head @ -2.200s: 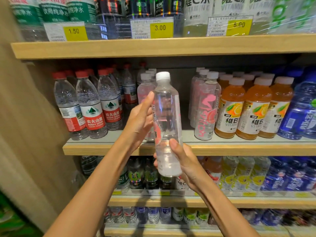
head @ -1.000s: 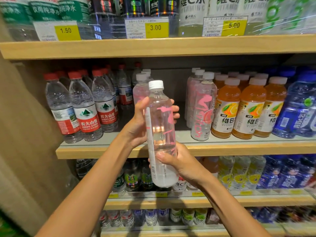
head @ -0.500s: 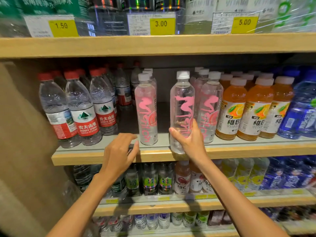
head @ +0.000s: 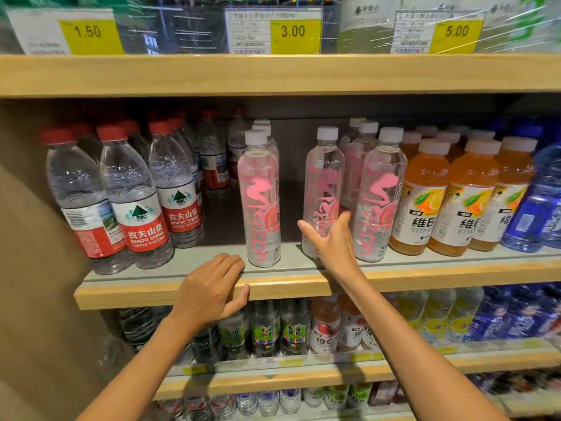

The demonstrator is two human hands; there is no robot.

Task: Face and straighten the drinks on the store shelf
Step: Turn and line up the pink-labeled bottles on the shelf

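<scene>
Far left on the shelf (head: 425, 279), the red-capped water bottles (head: 133, 202) stand upright in rows running to the back, red labels facing out. Moving right, the left hand (head: 209, 291) rests on the shelf's wooden front edge. Its fingers (head: 230, 262) lie loosely bent on top and the thumb is against the front face, holding nothing. Just beyond those fingertips stands the left pink bottle (head: 261, 199), upright near the front, its pink lettering facing out and more of its kind lined up behind it.

A gap, and here is the one being worked: the middle pink bottle (head: 323, 189), upright with its base on the shelf. The right hand (head: 331, 241) is wrapped round its lower part, thumb on the left side and the other fingers curling round the right. The lettering shows towards the front, partly covered by the hand. Just beside it on the right stands the right pink bottle (head: 381, 202), label forward, with a row behind.

Then come the orange drinks (head: 425, 202), white caps, labels out, packed close. The blue bottles (head: 540, 208) fill the far right edge. Above, yellow price tags (head: 293, 31) read 1.50, 3.00 and 5.00.
</scene>
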